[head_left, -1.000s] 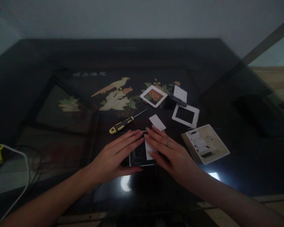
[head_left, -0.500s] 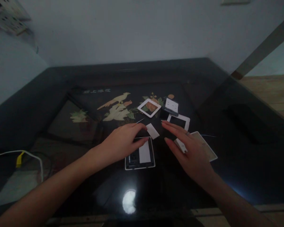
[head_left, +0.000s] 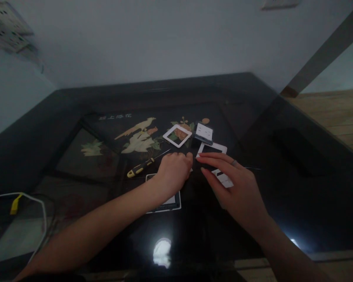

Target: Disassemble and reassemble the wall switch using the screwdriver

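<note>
My left hand [head_left: 176, 170] is curled, knuckles up, over a small white rectangular piece [head_left: 191, 170]; only a sliver of it shows beside the fingers. Under its wrist lies a square switch panel with a white rim [head_left: 179, 199], mostly covered by the forearm. My right hand [head_left: 233, 178] hovers just to the right, thumb and fingers apart, with nothing between them. A white part [head_left: 225, 180] shows behind its thumb. Left of my left hand, a yellow-and-black screwdriver [head_left: 140, 168] lies with its shaft pointing away to the right.
Beyond the hands lie a white square frame [head_left: 169, 141], a white socket module with dark sides [head_left: 204, 132], and another white frame [head_left: 219, 146]. A white cable with a yellow tag [head_left: 16, 204] runs along the left. Wall sockets [head_left: 10, 35] are at upper left.
My left hand has moved forward and right, curling over the small white piece. The screwdriver's handle has come into sight. My right hand stays close by, fingers still apart.
</note>
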Demonstrator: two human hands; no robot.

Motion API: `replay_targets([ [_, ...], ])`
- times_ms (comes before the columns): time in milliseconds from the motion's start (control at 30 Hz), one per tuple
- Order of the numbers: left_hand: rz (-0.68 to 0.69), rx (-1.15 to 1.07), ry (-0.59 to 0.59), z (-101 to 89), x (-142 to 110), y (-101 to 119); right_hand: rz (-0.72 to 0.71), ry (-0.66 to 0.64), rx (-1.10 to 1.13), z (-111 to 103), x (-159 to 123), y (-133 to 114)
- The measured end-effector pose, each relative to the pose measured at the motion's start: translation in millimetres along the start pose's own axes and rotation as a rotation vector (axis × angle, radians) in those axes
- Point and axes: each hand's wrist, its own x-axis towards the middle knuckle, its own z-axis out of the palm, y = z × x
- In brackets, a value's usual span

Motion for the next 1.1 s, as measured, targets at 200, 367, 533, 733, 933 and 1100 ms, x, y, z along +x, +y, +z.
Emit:
replay_targets([
  [200, 0.003, -0.038, 0.109, -3.7, -14.1, -31.4, 0.050, -0.154, -0.069, 6.1, -1.7, 6.9],
  [367, 0.119, -0.188, 0.336, -6.2, -60.7, -75.6, -0.051, -0.301, -0.092, 17.5, -8.2, -0.3],
  [533, 0.234, -0.430, 0.295, 21.4, -99.1, -95.6, -0.103, -0.394, -0.037, 29.4, -15.9, -2.3],
  [733, 0.280, -0.470, 0.375, 42.2, -110.0, -101.7, -0.076, -0.413, -0.030, 36.8, -16.0, 0.4],
  [933, 0.342, -0.290, 0.460, 44.3, -110.7, -103.5, -0.137, -0.462, -0.011, 47.7, -23.7, -1.5],
  [1100, 0.386, -0.189, 0.483, 46.6, -108.4, -97.6, -0.107, -0.528, -0.017, 53.3, -27.0, 0.4],
])
